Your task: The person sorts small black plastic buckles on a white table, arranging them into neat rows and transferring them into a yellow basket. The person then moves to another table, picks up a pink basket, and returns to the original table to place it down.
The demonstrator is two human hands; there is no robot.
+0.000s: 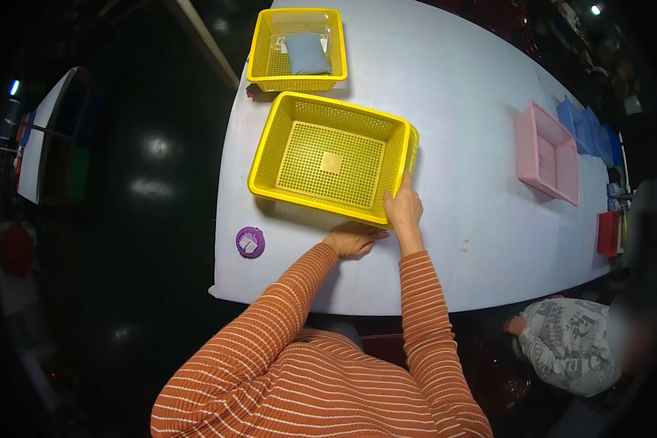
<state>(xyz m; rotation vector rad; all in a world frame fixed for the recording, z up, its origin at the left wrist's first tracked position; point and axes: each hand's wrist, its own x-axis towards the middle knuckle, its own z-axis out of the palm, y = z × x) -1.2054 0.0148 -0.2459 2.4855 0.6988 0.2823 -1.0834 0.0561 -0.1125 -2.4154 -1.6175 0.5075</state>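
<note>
A yellow plastic basket (330, 193) with a perforated floor sits in front of me, slightly turned on the white table. A second yellow edge shows along its right side; I cannot tell whether another basket is stacked there. My right hand (405, 208) grips the rim at the near right corner, thumb toward the inside. Just below the near wall, my left hand (354, 239) lies low with its fingers stretched toward the right, partly covered by the basket. A purple round object (250, 242), like a tape roll, rests to the left of my left hand.
Beyond stands another yellow basket (263, 45) holding a grey-blue packet (308, 54). At the right are a pink basket (529, 150), blue baskets (578, 125) and a red bin (608, 233). The white table (474, 182) ends near my waist. Another person (573, 343) is at the lower right.
</note>
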